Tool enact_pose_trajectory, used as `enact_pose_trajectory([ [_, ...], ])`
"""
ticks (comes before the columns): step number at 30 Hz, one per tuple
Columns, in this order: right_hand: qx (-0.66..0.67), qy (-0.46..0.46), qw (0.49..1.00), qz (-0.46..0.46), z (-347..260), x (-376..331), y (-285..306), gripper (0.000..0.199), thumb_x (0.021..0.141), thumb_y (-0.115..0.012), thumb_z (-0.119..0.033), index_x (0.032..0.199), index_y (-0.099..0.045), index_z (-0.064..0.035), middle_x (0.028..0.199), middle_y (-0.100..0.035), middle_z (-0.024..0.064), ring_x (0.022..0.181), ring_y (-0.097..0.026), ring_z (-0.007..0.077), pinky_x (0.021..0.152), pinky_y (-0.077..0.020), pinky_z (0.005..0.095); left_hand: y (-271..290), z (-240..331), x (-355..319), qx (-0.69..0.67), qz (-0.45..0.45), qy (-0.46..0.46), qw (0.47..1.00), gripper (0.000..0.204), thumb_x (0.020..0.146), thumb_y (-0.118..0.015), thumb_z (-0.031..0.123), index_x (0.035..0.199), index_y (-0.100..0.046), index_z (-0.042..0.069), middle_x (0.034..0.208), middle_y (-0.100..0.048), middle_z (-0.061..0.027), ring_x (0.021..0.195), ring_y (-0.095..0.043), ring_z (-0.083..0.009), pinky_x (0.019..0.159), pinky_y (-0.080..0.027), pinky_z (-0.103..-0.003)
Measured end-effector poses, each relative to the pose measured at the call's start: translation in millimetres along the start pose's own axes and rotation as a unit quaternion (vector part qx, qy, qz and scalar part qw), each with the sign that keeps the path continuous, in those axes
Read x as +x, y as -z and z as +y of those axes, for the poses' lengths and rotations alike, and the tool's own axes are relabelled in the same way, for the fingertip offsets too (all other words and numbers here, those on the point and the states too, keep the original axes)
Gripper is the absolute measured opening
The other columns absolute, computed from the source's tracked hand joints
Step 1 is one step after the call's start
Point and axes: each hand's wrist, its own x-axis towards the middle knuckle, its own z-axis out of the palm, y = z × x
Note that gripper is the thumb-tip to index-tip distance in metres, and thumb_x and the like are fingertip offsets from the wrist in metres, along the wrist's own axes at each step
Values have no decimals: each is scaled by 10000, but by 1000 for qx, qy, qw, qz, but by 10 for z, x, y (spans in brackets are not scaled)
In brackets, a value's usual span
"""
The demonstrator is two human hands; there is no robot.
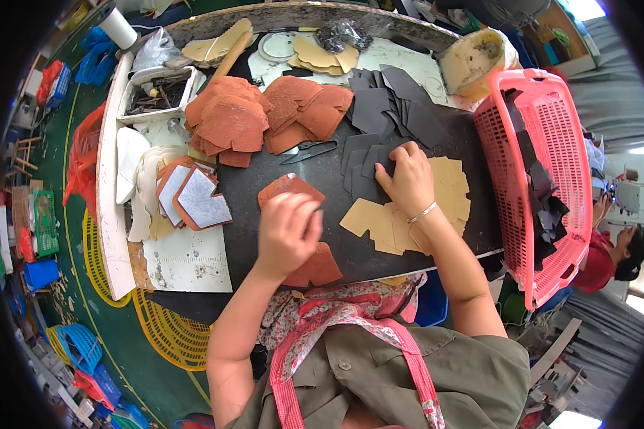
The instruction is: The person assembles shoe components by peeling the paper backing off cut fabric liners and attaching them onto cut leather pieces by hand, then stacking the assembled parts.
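My left hand (290, 232) is over a rust-red, rough-faced cut piece (283, 187) on the black work mat. Its fingers are curled together, and whatever they may hold is hidden. Another rust-red piece (315, 266) lies beneath the wrist. To the right, my right hand (411, 182) rests at the near edge of the black cut pieces (368, 171), thumb and fingers apart, fingertips touching them. Tan cut pieces (386, 225) spread under and beside that wrist. Dark-handled thread snips (311, 149) lie between the rust-red stacks (229, 121) and the black pieces.
A pink basket (483, 121) holding black scraps stands at the right edge. On the left are grey-faced pieces (202, 199) and a white tray of tools (187, 96). A cream container (478, 61) sits at the back right; yellow baskets (168, 332) stand below the table's left side.
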Motion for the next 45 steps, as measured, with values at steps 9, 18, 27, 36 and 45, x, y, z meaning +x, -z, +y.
enact_pose_trajectory([
  [9, 213, -141, 967, -13, 94, -93, -74, 111, 751, -648, -82, 796, -638, 20, 963, -599, 158, 903, -574, 331, 790, -493, 396, -762, 201, 568, -29, -194, -28, 980, 340, 811, -587, 48, 1144, -549, -10, 1167, -570, -137, 1119, -514, -302, 929, -420, -406],
  [18, 230, -91, 962, 111, 161, -209, -48, 147, 736, -703, -133, 738, -622, -10, 874, -629, 103, 829, -615, 310, 679, -512, 374, -656, 162, 498, -92, -197, 24, 976, 430, 845, -598, 61, 1249, -463, 7, 1176, -563, -161, 1133, -527, -325, 967, -417, -412],
  [27, 38, -6, 990, 133, 128, -201, -167, 161, 804, -680, -141, 812, -594, -6, 829, -607, 120, 755, -613, 291, 657, -517, 373, -673, 111, 527, -149, -187, 22, 971, 504, 846, -625, 55, 1291, -402, -18, 1187, -597, -201, 1112, -556, -367, 949, -439, -422],
  [36, 552, -192, 810, -45, -38, -644, 685, 77, 888, -636, -32, 871, -576, 12, 657, -572, -6, 572, -556, 41, 515, -439, 190, -227, 362, 516, -310, -94, 221, 920, 307, 906, -658, 215, 1076, -563, -23, 861, -649, -151, 784, -675, -230, 656, -519, -337],
  [45, 399, -17, 894, -205, -729, -1091, 64, 213, 750, -773, -78, 683, -591, 12, 642, -587, 96, 526, -600, 185, 503, -484, 296, 577, 408, -687, -236, -99, 456, 852, 139, 918, -640, 105, 853, -637, -18, 661, -622, -10, 534, -584, -50, 469, -456, -195],
])
